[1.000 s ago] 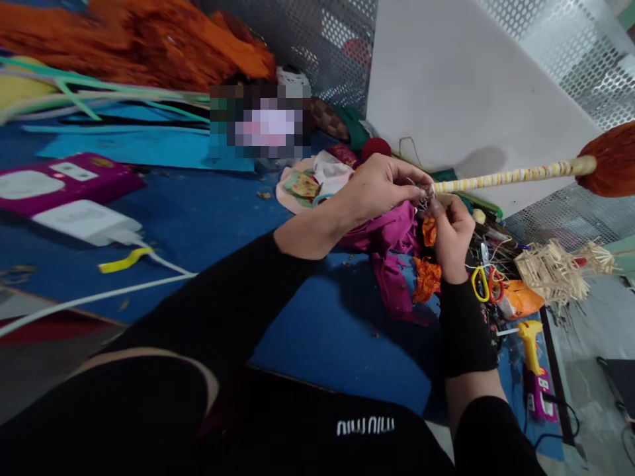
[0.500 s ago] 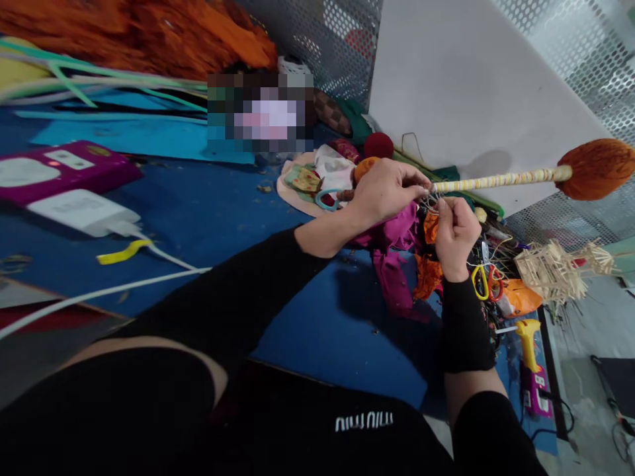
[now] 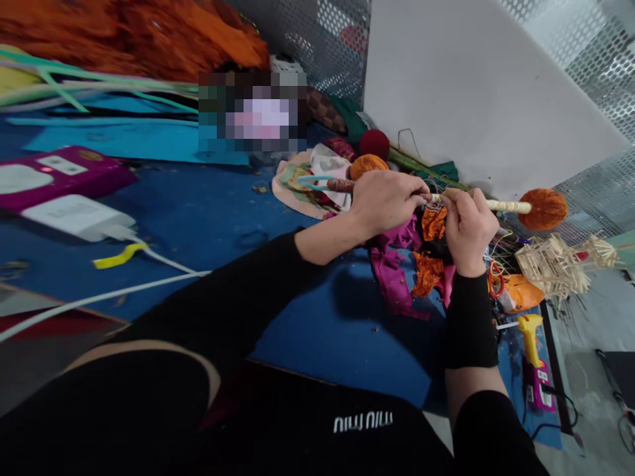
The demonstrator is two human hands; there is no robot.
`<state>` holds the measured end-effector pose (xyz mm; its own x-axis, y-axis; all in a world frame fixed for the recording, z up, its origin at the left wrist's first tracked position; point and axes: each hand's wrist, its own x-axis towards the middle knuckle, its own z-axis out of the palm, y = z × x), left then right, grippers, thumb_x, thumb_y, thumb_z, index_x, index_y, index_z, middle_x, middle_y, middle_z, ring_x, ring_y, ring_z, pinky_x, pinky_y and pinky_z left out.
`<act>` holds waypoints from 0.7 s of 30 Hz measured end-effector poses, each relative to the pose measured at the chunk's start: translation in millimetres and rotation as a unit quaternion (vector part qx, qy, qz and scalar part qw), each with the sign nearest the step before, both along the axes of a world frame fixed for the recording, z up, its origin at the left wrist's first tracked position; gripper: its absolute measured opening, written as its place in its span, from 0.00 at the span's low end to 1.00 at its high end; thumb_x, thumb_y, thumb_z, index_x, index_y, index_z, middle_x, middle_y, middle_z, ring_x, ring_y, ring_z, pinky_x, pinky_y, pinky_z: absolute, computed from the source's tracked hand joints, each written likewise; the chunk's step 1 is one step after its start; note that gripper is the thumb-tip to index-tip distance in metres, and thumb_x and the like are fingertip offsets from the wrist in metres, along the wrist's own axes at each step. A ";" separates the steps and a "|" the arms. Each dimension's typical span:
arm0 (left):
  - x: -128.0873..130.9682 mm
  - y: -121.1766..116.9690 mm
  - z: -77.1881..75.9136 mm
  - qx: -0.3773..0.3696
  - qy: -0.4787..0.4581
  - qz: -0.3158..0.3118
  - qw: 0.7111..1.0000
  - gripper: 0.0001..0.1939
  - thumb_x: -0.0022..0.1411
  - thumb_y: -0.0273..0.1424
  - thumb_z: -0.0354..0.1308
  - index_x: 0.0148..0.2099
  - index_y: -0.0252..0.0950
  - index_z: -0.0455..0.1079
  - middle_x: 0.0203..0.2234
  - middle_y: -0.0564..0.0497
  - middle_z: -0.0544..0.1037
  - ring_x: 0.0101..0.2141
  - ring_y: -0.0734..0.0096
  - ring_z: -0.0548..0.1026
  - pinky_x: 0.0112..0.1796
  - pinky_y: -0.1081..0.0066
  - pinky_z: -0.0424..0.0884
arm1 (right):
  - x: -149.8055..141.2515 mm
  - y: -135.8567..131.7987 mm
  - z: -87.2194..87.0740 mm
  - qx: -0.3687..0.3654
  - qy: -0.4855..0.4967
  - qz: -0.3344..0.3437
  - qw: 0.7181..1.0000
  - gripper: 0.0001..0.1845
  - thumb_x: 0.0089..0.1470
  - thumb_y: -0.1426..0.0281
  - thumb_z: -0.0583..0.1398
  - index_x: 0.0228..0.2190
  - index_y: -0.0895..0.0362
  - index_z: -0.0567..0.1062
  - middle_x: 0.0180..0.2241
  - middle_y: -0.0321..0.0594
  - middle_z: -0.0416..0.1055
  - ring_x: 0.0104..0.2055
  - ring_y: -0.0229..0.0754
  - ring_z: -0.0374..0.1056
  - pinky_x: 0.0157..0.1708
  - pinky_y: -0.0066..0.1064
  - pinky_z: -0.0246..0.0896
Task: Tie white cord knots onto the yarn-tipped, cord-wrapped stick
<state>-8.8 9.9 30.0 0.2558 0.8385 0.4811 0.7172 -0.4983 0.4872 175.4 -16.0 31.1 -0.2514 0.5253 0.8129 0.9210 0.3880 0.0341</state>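
A long stick (image 3: 508, 207), wrapped in pale yellow and white bands, runs sideways between both hands. On its right end sits an orange ball-shaped head (image 3: 543, 209). My left hand (image 3: 384, 206) is closed round the stick's left part; a brown patterned end with a light blue loop (image 3: 312, 182) juts out behind that hand. My right hand (image 3: 469, 221) grips the stick farther right with bent fingers. Thin wires or threads hang at the stick between the hands, too small to make out fully. Below lie magenta cloth strips (image 3: 397, 284) and crumpled orange cloth (image 3: 427, 272).
Beyond the hands are an orange ball (image 3: 368, 165), a dark red ball (image 3: 374, 143) and a round cloth-covered mat (image 3: 297, 201). A yellow glue gun (image 3: 530, 337) and a cage of light sticks (image 3: 555, 264) stand at right. Purple power strip (image 3: 69, 175) and white charger (image 3: 79, 217) lie left.
The stick's orange head has swung down and away, and looks smaller. My right hand has moved up from the wires onto the stick.
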 end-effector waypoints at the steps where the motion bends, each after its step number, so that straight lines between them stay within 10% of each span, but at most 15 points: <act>1: 0.7 -1.9 -1.0 0.014 0.015 -0.013 1.000 0.13 0.69 0.33 0.61 0.50 0.44 0.86 0.43 0.48 0.88 0.46 0.52 0.84 0.40 0.63 0.73 | 1.7 2.2 -0.8 -0.005 0.004 0.001 1.000 0.19 0.73 0.61 0.54 0.38 0.53 0.82 0.30 0.37 0.70 0.32 0.38 0.67 0.33 0.31 0.57; 21: 7.5 -3.7 -11.1 0.179 0.191 -0.117 0.958 0.21 0.74 0.26 0.47 0.55 0.43 0.81 0.39 0.46 0.85 0.38 0.57 0.80 0.32 0.60 0.62 | 20.2 5.1 10.4 -0.131 0.069 0.002 0.989 0.17 0.69 0.58 0.58 0.43 0.51 0.84 0.38 0.41 0.75 0.41 0.43 0.70 0.43 0.36 0.63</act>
<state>-1.3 6.3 18.9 0.6308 0.5352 0.5618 0.6574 -0.7532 -0.0207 195.6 -10.9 41.5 -0.1507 0.7214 0.6760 0.9086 0.3705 -0.1929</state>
